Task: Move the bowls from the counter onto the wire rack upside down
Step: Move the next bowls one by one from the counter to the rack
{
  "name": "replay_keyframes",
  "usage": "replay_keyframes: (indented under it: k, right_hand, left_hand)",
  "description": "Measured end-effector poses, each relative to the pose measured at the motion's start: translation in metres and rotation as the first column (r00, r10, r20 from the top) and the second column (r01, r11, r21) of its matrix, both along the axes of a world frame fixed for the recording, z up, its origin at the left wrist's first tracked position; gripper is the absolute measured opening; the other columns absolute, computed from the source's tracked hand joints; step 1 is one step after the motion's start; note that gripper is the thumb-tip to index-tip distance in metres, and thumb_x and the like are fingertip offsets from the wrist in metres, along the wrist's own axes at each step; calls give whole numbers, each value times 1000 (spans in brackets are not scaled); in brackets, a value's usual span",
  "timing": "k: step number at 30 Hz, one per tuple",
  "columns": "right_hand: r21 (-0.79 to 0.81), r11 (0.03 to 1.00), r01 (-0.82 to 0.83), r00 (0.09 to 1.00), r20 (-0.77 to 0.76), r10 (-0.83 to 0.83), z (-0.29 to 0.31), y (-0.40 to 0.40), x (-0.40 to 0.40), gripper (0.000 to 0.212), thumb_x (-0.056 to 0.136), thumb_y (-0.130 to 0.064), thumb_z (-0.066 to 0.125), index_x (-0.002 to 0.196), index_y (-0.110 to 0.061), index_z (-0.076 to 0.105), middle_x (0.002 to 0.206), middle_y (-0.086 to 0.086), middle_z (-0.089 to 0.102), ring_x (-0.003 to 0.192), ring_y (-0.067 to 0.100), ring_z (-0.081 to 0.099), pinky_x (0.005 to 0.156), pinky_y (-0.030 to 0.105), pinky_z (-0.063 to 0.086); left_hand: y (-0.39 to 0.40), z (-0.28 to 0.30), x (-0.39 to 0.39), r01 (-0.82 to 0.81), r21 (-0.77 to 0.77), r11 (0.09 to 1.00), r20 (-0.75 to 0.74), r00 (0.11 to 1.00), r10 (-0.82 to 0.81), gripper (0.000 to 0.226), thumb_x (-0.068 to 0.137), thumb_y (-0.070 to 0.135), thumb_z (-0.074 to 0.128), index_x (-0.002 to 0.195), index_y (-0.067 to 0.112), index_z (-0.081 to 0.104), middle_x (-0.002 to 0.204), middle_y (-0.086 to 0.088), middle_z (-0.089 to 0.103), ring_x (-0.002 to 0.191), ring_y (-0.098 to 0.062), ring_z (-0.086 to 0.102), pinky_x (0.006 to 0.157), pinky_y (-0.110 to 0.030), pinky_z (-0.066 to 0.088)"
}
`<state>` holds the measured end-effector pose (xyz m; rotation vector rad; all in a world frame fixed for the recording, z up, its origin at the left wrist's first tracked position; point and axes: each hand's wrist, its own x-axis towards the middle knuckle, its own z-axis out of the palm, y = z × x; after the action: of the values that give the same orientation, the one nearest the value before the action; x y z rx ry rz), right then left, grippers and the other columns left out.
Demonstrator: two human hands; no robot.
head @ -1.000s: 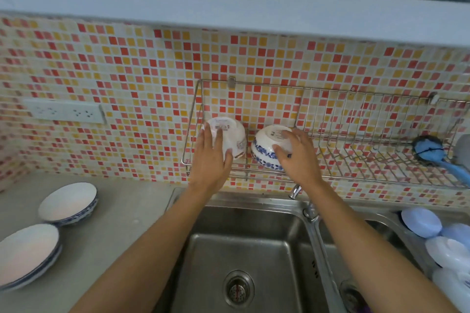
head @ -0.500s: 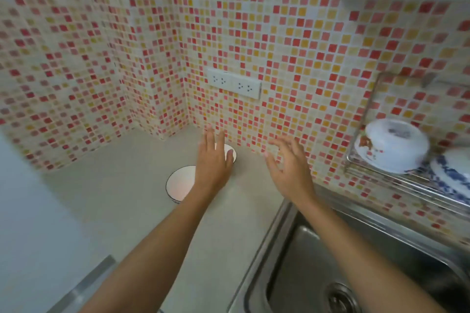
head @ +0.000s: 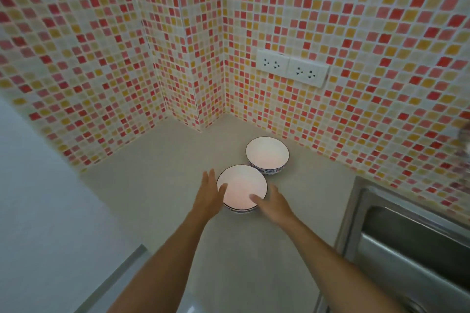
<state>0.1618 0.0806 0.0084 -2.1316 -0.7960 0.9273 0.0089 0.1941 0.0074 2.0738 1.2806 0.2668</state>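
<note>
Two white bowls with blue-patterned outsides stand upright on the grey counter near the tiled corner. The near bowl sits just in front of the far bowl, their rims almost touching. My left hand hovers at the near bowl's left rim, fingers spread, holding nothing. My right hand reaches over the same bowl's right front rim, fingers apart and empty. The wire rack is outside the frame.
A steel sink lies at the right, its rim close to my right forearm. A white double socket is on the mosaic wall above the bowls. The counter's front edge runs at lower left.
The view has swung left from the rack to the counter corner. Both hands left the bowls set upside down on the rack and moved down to the near bowl.
</note>
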Motion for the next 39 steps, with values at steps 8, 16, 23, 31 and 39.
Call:
replay_keyframes:
  k: [8, 16, 23, 31, 39]
  right_hand:
    - [-127, 977, 170, 929, -309, -202, -29, 13, -9, 53, 83, -31, 65, 128, -18, 38, 126, 9, 55, 99, 33, 65, 80, 50, 58]
    - [-88, 959, 268, 835, -475, -277, -26, 3, -11, 42, 88, -9, 49, 129, -12, 39, 114, 18, 60, 74, 28, 67, 74, 42, 60]
    - [12, 920, 392, 766, -557, -320, -15, -50, 1, 45, 85, -5, 48, 127, -16, 36, 110, 9, 60, 81, 32, 71, 67, 40, 60]
    - [57, 741, 669, 501, -771, -393, 11, -167, 44, 76, 52, 0, 46, 127, -11, 40, 123, 14, 47, 100, 34, 55, 59, 47, 58]
    - [90, 545, 834, 384, -804, -455, 27, -307, 80, 54, 76, 7, 34, 120, -24, 45, 119, 11, 50, 98, 38, 56, 56, 47, 59]
  left_hand:
    - [9, -21, 5, -80, -216, 973, 76, 992, 98, 43, 93, 16, 49, 134, 4, 40, 131, -18, 55, 117, -35, 51, 91, -31, 40]
    - [4, -18, 11, -63, -280, 958, 103, 990, 96, 47, 83, -3, 44, 130, 1, 42, 125, -24, 55, 113, -39, 52, 90, -36, 45]
    - [-28, -9, 30, 49, -220, 974, 209, 978, -2, 68, 59, 20, 40, 125, 8, 52, 117, -16, 62, 105, -35, 57, 81, -47, 55]
    - [-120, 21, 92, 311, -284, 907, 354, 913, -203, 69, 57, 14, 43, 124, 23, 57, 110, -3, 63, 107, -31, 58, 85, -53, 54]
    - [-246, 28, 159, 521, -301, 799, 458, 814, -358, 50, 66, 16, 49, 114, 29, 59, 113, -5, 65, 107, -30, 60, 87, -51, 54]
